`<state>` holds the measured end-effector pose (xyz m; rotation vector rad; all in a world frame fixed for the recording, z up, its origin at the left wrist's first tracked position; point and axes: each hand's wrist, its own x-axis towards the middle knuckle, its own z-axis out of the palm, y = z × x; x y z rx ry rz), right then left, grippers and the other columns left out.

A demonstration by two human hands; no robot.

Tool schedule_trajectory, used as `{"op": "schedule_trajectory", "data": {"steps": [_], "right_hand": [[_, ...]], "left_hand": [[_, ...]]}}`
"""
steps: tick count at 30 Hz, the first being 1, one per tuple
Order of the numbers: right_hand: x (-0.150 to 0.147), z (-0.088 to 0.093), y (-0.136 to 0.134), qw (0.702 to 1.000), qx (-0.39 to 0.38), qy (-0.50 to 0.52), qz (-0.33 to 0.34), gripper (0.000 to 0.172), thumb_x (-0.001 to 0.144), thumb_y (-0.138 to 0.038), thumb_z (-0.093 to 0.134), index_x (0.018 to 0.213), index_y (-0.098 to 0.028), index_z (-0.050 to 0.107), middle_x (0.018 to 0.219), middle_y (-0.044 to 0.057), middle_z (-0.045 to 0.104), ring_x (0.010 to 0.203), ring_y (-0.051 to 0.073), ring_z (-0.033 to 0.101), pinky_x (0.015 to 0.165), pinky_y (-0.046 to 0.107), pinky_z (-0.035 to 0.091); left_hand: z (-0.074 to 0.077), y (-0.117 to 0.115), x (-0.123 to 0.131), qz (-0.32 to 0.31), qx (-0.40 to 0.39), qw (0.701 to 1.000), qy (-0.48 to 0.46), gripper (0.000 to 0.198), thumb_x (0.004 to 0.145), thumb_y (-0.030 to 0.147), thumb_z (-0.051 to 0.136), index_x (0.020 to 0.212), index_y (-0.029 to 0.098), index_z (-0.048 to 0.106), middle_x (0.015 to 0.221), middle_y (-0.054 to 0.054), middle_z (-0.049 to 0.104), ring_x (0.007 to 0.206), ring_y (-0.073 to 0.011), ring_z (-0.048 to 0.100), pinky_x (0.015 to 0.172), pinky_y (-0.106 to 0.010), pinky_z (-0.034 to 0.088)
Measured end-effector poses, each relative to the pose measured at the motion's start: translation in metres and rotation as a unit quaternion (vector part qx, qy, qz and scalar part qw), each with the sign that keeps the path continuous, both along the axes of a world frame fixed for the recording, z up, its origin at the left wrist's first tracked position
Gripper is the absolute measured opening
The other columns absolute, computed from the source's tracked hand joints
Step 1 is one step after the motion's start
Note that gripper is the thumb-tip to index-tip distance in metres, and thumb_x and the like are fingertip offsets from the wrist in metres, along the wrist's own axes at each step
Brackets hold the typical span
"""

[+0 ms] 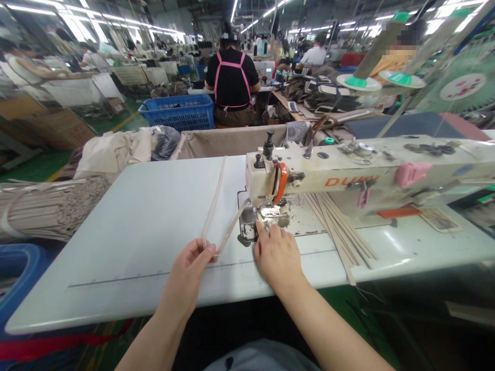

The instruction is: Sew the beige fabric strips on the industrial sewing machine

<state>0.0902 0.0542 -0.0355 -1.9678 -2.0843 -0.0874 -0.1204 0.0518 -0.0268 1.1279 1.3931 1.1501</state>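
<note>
A narrow beige strip (214, 206) forms a bend at my left hand (194, 260), which pinches it between thumb and fingers. One leg of the strip runs away across the white table; the other rises to the needle area of the sewing machine (305, 175). My right hand (279, 252) rests at the front of the metal needle plate (284, 219), index finger stretched toward the presser foot. Whether anything lies under those fingertips is hidden. To the right of that hand, several loose beige strips (340, 232) lie fanned under the machine arm.
The white table (147, 221) has a ruler scale along its front. A bundle of strips (54, 206) and a blue tub (19, 273) stand at the left. Beyond are a blue crate (178, 111) and a person in a pink-strapped apron (232, 77). Thread cones (379, 51) rise at right.
</note>
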Motion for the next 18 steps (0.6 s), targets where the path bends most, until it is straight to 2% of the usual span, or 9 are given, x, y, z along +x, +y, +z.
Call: {"op": "schedule_trajectory", "data": {"steps": [11, 18], "right_hand": [[0.001, -0.002, 0.008, 0.999, 0.033, 0.018, -0.021, 0.048, 0.102, -0.033, 0.047, 0.148, -0.022, 0.055, 0.102, 0.013, 0.06, 0.092, 0.029, 0.056, 0.08, 0.041, 0.034], [0.005, -0.005, -0.001, 0.997, 0.071, 0.031, -0.006, 0.041, 0.103, -0.032, 0.047, 0.136, -0.016, 0.064, 0.097, 0.012, 0.061, 0.09, 0.027, 0.056, 0.079, 0.04, 0.034]], "left_hand": [[0.001, -0.036, -0.01, -0.025, -0.052, 0.997, 0.054, 0.039, 0.08, 0.058, 0.073, 0.078, 0.021, 0.063, 0.075, -0.001, 0.061, 0.077, -0.0191, 0.056, 0.072, -0.026, 0.045], [0.006, -0.049, -0.013, -0.056, -0.088, 0.993, 0.053, 0.04, 0.076, 0.059, 0.076, 0.073, 0.021, 0.065, 0.072, -0.003, 0.064, 0.073, -0.0202, 0.058, 0.071, -0.028, 0.049]]}}
